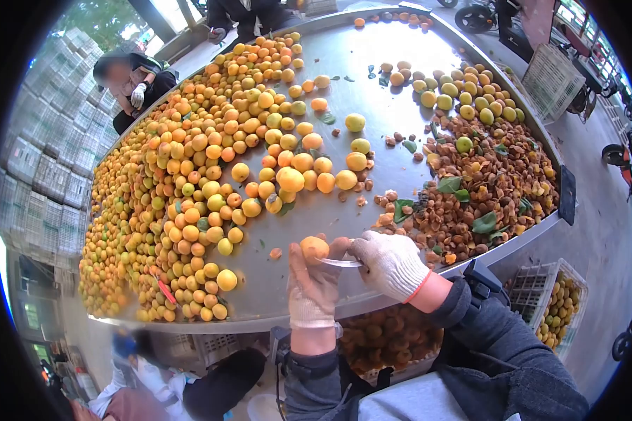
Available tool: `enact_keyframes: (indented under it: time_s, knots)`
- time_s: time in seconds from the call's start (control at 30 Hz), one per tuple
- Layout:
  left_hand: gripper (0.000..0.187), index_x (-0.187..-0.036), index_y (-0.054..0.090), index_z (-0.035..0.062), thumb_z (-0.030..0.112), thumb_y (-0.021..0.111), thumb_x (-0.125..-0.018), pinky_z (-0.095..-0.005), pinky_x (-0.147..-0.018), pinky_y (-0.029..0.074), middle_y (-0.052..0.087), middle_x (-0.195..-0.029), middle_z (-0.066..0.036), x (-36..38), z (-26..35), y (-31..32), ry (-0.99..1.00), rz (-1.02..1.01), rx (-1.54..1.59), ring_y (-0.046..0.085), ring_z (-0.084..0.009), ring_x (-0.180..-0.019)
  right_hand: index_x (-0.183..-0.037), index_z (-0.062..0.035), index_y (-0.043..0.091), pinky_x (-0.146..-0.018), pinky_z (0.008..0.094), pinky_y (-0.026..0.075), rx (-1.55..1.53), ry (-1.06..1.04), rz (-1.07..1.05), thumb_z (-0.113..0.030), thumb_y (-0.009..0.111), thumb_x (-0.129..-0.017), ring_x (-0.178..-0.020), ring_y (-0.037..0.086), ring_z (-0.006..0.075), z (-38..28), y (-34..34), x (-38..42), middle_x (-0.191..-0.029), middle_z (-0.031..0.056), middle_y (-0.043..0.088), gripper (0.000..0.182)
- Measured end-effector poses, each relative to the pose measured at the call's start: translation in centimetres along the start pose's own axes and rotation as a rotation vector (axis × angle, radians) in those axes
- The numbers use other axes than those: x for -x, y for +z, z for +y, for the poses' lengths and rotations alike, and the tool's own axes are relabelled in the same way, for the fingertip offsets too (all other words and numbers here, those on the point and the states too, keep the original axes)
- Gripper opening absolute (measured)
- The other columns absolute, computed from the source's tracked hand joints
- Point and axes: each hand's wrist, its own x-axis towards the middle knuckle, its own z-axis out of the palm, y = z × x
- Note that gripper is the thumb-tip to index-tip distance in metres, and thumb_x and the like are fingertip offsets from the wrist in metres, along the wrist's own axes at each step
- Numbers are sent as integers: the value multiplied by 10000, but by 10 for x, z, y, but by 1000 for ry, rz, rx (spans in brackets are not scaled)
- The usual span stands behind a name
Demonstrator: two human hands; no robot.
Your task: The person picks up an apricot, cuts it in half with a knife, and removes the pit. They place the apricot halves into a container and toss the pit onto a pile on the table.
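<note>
My left hand [314, 288], in a pale glove with bare fingers, holds an orange apricot [314, 250] above the near edge of the metal table [260, 281]. My right hand [392, 264], in a white knitted glove, is closed around a small knife, its handle hidden in the grip. The knife's blade [341, 263] points left and touches or nearly touches the lower side of the apricot. Below my hands, a crate of brownish fruit [393, 333] stands under the table edge.
Whole apricots [196, 168] cover the table's left side. Pits and scraps [477, 182] lie at right, with yellow-green fruit behind. A red-handled tool [165, 290] rests among the apricots. People sit at far left and lower left. A fruit crate [551, 305] stands at right.
</note>
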Motion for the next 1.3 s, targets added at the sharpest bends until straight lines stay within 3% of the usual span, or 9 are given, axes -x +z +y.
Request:
enact_keyframes:
  time_s: [0.07,0.3,0.5,0.8,0.97,1.03,1.17,1.23,1.3]
  knots:
    - [511,-1138,474,-7,460,535,-939,-374,-858,520,605,-1008,-160,-1,0,-2,-7,30,81,625,-316,-957,-1114,-226,637,-577,416,519,61,-41,26,-123,592,-785,-684,649,322,0,2,-1,-800,110,617,348]
    - [509,-1120,492,-28,432,588,-925,-363,-926,502,600,-1093,-236,0,-6,0,101,-41,-64,634,-316,-969,-983,-149,648,-620,445,514,-35,31,18,-101,609,-742,-750,641,339,2,9,-3,-835,113,631,249]
    - [514,-1217,506,-57,361,607,-935,-312,-949,449,586,-1130,-120,-1,-9,1,176,-82,-303,596,-199,-1000,-986,-135,671,-669,445,516,-174,66,8,-132,592,-782,-753,644,362,6,9,-6,-827,157,661,219]
    - [511,-1268,504,-57,7,729,-814,-263,-841,501,600,-1112,-86,9,-21,24,509,-66,-669,590,-139,-966,-929,-94,690,-690,427,505,-329,123,55,-135,595,-792,-779,638,371,7,4,-4,-786,182,658,171]
    - [535,-1276,503,-43,6,742,-799,-246,-811,520,625,-1064,-90,6,-8,18,291,-131,-523,615,-137,-915,-888,-60,711,-717,375,498,-686,148,-444,-133,584,-791,-740,653,312,20,-12,-13,-800,180,673,176]
    - [518,-1276,504,-43,12,728,-812,-243,-799,522,627,-1065,-90,2,-7,15,291,-109,-449,618,-139,-908,-889,-62,715,-712,359,502,-671,99,-442,-132,592,-791,-728,654,283,24,-18,-11,-793,164,676,173]
    - [458,-1262,520,-32,43,694,-845,-267,-794,532,628,-1098,-87,-7,-1,3,419,-66,-513,628,-157,-907,-904,-73,723,-711,315,513,-819,133,-327,-131,613,-801,-715,651,201,41,-43,0,-764,92,681,162]
    - [420,-1249,540,-17,59,669,-857,-284,-810,520,619,-1071,-85,5,-9,23,510,-35,-728,624,-173,-914,-1027,-51,691,-737,311,528,-903,410,-360,-134,622,-813,-803,658,183,20,-68,-2,-870,75,687,240]
    - [385,-1236,560,-3,74,644,-868,-301,-826,508,609,-1043,-83,10,-15,29,588,-22,-961,619,-189,-922,-1121,-46,635,-702,246,495,-1103,299,69,-123,672,-811,-775,608,102,14,-50,-1,-798,20,599,322]
